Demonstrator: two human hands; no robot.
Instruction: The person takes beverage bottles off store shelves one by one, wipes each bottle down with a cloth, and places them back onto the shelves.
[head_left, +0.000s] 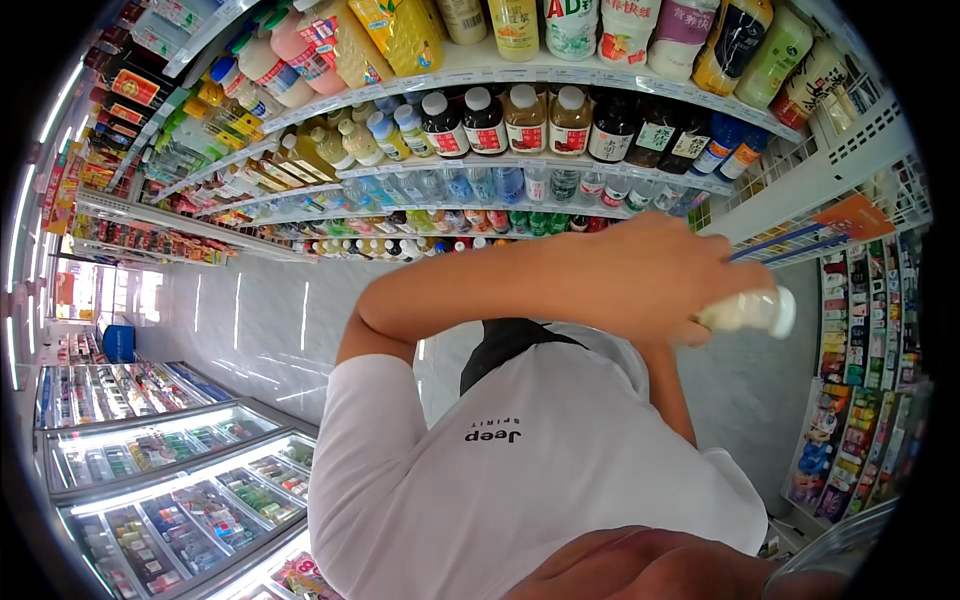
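My left arm crosses in front of my chest toward the right. Its hand, my left hand [665,280], is closed around a small bottle [745,312] with a white cap and pale contents. The bottle lies tilted nearly sideways, its cap pointing right, and is slightly blurred. My right forearm [672,395] rises from the right sleeve and passes behind the left hand; the right hand itself is hidden there. Beyond the left hand, dark-capped and clear drink bottles [526,120] stand in rows on the shelf.
Curved shelves [470,75] of drinks span the front. A white wire mesh panel [800,235] is at the right, close to the bottle. Lit glass-topped freezers [190,490] stand at lower left. Packed goods racks [850,400] line the right side. Grey tiled floor [260,310] shows between them.
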